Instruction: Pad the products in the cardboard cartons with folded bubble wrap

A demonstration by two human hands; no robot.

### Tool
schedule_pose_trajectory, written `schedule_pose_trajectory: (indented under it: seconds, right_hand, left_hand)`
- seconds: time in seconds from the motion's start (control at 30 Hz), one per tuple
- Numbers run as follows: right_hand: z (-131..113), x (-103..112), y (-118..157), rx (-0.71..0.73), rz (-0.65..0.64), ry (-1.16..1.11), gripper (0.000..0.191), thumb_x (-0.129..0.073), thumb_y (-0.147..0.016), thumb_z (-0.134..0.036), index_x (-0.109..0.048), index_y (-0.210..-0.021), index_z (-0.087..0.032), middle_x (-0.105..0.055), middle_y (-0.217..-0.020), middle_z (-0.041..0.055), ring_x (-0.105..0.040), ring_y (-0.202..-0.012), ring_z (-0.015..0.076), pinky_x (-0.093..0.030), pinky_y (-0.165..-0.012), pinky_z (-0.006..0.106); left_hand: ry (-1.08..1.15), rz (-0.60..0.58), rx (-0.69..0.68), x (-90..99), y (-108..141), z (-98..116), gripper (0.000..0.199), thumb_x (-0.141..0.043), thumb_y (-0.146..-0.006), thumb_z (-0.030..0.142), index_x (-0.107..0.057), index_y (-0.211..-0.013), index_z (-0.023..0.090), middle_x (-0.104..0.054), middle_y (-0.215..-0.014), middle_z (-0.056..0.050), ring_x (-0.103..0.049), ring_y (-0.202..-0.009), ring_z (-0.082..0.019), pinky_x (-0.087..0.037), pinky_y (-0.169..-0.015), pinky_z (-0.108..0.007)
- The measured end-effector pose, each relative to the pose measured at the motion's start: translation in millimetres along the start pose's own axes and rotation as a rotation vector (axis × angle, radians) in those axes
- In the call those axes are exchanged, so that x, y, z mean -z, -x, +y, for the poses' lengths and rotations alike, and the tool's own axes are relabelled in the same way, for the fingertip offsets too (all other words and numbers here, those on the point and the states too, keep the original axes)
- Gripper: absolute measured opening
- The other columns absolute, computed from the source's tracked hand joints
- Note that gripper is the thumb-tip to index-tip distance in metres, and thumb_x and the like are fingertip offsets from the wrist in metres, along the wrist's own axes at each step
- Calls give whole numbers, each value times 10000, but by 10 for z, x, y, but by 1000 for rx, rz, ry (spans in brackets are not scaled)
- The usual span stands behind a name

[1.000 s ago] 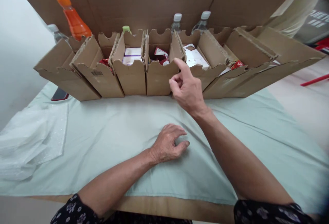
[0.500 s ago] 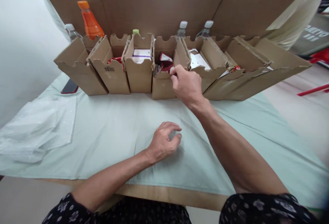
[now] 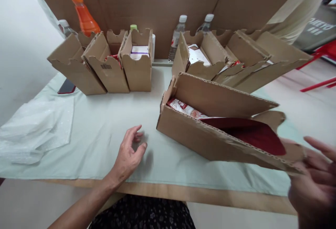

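Observation:
A long, open-topped cardboard box [image 3: 194,136] stands turned at an angle on the right of the cloth, pulled out of the row. Inside it lie a red and white printed packet [image 3: 186,108] and a dark red flat item [image 3: 252,131] whose kind I cannot make out. My right hand [image 3: 315,176] is on the near right end of this box, gripping the cardboard edge, with some fingers stretched and slightly blurred. Left of the box, my left hand [image 3: 131,150] hovers just over the cloth, thumb and fingers apart, holding nothing.
Three cardboard boxes [image 3: 136,73] stand at the left and several more [image 3: 204,69] at the right, with a gap between. Behind are an orange bottle [image 3: 85,17] and clear bottles [image 3: 177,38]. Bubble wrap [image 3: 39,127] and a phone [image 3: 67,86] lie at the left.
The middle box has come out of the row toward me and swung to the right with my right hand. My left hand has moved left and nearer to me.

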State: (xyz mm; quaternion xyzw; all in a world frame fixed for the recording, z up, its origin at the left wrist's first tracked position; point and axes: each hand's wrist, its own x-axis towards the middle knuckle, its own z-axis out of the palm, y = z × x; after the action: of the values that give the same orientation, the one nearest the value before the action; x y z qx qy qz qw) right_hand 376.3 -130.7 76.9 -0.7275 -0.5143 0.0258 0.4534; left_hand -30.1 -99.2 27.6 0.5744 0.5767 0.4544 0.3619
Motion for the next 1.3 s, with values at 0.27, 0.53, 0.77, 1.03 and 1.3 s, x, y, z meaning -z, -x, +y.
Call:
schedule_pose_trajectory:
  seconds: [0.27,0.53,0.77,1.03,1.3]
  right_hand:
    - [20,-372,222,-73,-612,-32,505,-710,-775,-717,-686,-930,-236,-784,-933,117,-764,-893,338,-634,-749,445]
    - [-530,-1314,-268,46,-732,-247,438,-708,-821,-594,-652,-1028,-212,-761,-1036,104,-722,-844,262,-578,-691,367]
    - [-781,-2001,-304,84,-590,-350,403,-602,-894,-496,-684,-1139,-186,-764,-1002,89,-641,-754,199,-541,-701,345]
    - [-598,-2074,-279,38,-456,-225,437,-580,-873,-532,-731,-1101,-190,-777,-946,98,-686,-775,216,-569,-778,382]
    - [-590,-2156,-390,2,-405,-78,456,-603,-731,-582,-742,-933,-197,-786,-842,113,-712,-745,255,-519,-734,376]
  left_hand:
    - [97,-264,87,-367,-249,262,854,-663,-830,293,-343,-1617,206,-595,-1432,-171,-682,-975,-220,-550,-741,-335]
    - [150,37,96,-144,-466,36,728,-707,-797,326,-480,-1476,198,-656,-1249,-116,-679,-980,-224,-560,-882,-389]
    - [219,69,52,136,-799,-210,866,-749,-757,363,-424,-1548,225,-564,-1467,-142,-681,-1087,-242,-536,-1021,-449]
    - [278,-20,5,113,-741,-360,931,-757,-849,378,-298,-1648,245,-549,-1517,-153,-620,-1292,-298,-463,-1157,-499]
    - [262,7,6,58,-851,-338,943,-733,-782,379,-335,-1607,157,-596,-1449,-202,-663,-1224,-308,-520,-1103,-514]
